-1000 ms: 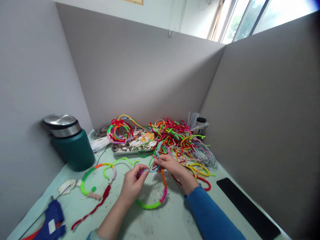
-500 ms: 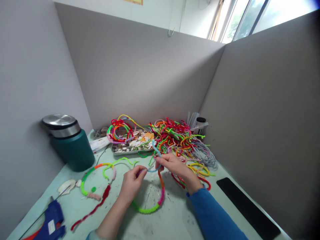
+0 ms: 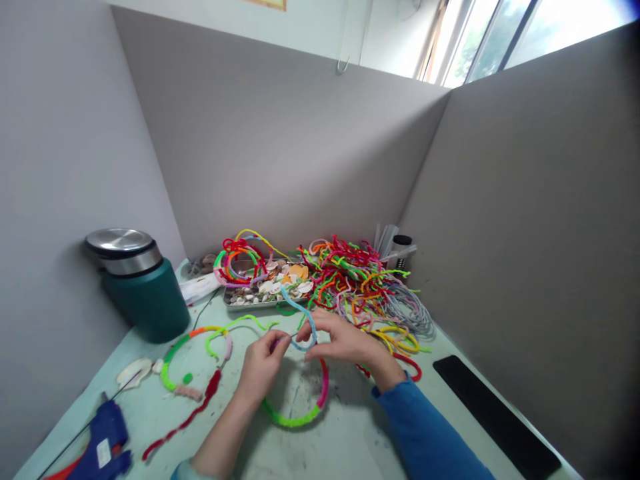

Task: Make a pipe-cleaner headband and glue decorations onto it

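A ring wrapped in coloured pipe cleaners point(image 3: 291, 421), green and magenta with some orange, hangs just over the table in front of me. My left hand point(image 3: 264, 365) pinches its upper left part between thumb and fingers. A light blue pipe cleaner point(image 3: 311, 323) curls up from the ring's bare top, its free end pointing up and left. My right hand point(image 3: 343, 341) is around this curl, thumb and fingers apart, not visibly gripping it. Whether a fingertip touches the pipe cleaner I cannot tell.
To the left lie another wrapped ring point(image 3: 173, 360), a blue glue gun point(image 3: 103, 440) and a teal bottle point(image 3: 150, 300). Behind my hands are a metal tray point(image 3: 265, 307) of small pieces and a pipe cleaner heap point(image 3: 350, 267). A black strip point(image 3: 495, 413) lies right.
My right hand has loosened its pinch on the light blue pipe cleaner and its fingers have spread. The pipe cleaner's free end has swung left. My left hand keeps its hold.
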Tool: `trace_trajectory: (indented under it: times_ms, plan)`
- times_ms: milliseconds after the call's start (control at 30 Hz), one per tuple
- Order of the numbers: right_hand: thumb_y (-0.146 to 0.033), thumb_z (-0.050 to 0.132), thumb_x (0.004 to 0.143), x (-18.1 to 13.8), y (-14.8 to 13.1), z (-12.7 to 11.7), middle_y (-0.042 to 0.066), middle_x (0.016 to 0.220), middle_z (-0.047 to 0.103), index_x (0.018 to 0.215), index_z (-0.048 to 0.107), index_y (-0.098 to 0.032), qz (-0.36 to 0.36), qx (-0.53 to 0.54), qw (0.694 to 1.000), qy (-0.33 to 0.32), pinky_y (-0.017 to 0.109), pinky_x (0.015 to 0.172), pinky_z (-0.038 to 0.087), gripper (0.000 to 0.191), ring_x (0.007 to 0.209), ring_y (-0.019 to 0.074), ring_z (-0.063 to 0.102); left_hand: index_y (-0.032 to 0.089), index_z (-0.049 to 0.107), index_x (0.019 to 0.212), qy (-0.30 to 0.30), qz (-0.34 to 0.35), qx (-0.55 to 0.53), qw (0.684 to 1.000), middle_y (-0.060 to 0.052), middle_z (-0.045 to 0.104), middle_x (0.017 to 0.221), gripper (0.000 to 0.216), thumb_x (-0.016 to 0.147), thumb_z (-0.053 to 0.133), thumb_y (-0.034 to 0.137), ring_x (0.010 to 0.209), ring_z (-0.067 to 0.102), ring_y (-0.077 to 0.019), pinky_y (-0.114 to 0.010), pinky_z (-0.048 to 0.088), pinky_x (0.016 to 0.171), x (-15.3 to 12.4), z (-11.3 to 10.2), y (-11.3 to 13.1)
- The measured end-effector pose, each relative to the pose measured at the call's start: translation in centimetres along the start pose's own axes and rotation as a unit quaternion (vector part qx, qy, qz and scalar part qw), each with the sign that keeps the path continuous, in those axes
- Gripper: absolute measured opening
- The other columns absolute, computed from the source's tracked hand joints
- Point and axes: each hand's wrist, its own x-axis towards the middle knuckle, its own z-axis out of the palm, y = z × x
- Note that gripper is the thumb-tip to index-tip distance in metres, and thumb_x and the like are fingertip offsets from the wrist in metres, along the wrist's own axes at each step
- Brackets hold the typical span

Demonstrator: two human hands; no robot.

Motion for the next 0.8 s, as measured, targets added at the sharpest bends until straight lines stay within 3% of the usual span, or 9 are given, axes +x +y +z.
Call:
trace_trajectory:
  times_ms: [100,300,467,633,800]
  plan:
    - [-0.032,0.075,0.070,0.1,-0.1,0.2,0.003,0.097,0.061,0.093,0.067,-0.022,-0.020,-0.070,0.997,-0.005,0.032,0.087,0.038,0.026,0.095,0.0184,0.050,0.016,0.066,0.073,0.017,-0.006,-0.019,1.000,0.001,0.058,0.058,0.031,0.074,0.056,0.046,0.056,0.049,-0.0149,-0.023,0.034,0.053,0.1,0.0,-0.3]
    - [-0.027,0.069,0.077,0.2,0.3,0.8,0.003,0.093,0.060,0.086,0.071,-0.024,-0.044,-0.118,0.992,0.029,0.032,0.085,0.037,0.010,0.093,0.0177,0.050,0.016,0.066,0.072,0.012,-0.010,-0.036,0.999,0.001,0.059,0.059,0.031,0.073,0.058,0.045,0.057,0.050,-0.0146,-0.023,0.037,0.053,0.3,0.1,-0.8]
    - [-0.027,0.070,0.076,0.2,0.1,0.8,0.003,0.098,0.060,0.099,0.068,-0.026,-0.050,-0.130,0.990,0.027,0.033,0.085,0.037,0.023,0.095,0.0189,0.049,0.014,0.066,0.077,-0.019,-0.005,-0.041,0.999,0.000,0.059,0.063,0.033,0.075,0.055,0.045,0.058,0.050,-0.0143,-0.022,0.037,0.053,0.4,0.3,-0.8]
    - [-0.032,0.066,0.080,0.3,0.6,0.9,0.004,0.093,0.061,0.089,0.070,-0.024,-0.057,-0.147,0.986,0.051,0.034,0.083,0.036,0.013,0.090,0.0189,0.050,0.016,0.067,0.079,-0.010,-0.029,-0.061,0.998,0.002,0.056,0.054,0.034,0.070,0.058,0.047,0.051,0.049,-0.0142,-0.023,0.035,0.048,0.2,0.2,-0.3]
    - [-0.035,0.061,0.083,0.5,1.1,1.0,0.004,0.085,0.061,0.086,0.070,-0.023,-0.066,-0.171,0.981,0.061,0.034,0.079,0.036,0.015,0.086,0.0193,0.049,0.016,0.067,0.080,-0.015,-0.031,-0.063,0.997,0.004,0.052,0.050,0.034,0.071,0.058,0.047,0.049,0.047,-0.0141,-0.023,0.034,0.047,0.2,0.1,-0.1]
